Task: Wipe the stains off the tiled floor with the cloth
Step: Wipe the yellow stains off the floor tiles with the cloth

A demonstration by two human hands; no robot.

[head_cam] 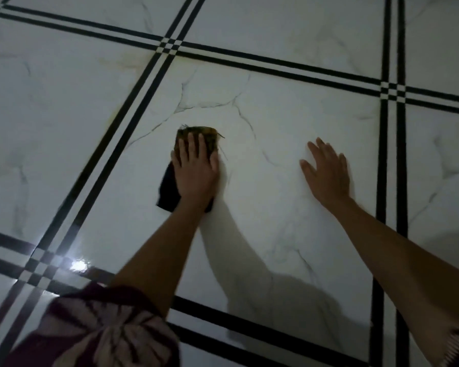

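Patterned sleeve (96, 329) low in frame, the left hand (195, 172) presses the cloth (170, 186) flat, palm down, not clenched; right hand (326, 172) splayed, bracing on the tiled floor (276, 123). Yellowish stains (127, 62) lie beyond: firm overlapping strokes likely serve best.

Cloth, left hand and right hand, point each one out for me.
cloth (196, 132): head view, frayed yellowish far end.
left hand (195, 172): head view, back of hand.
right hand (327, 172): head view, back of hand.
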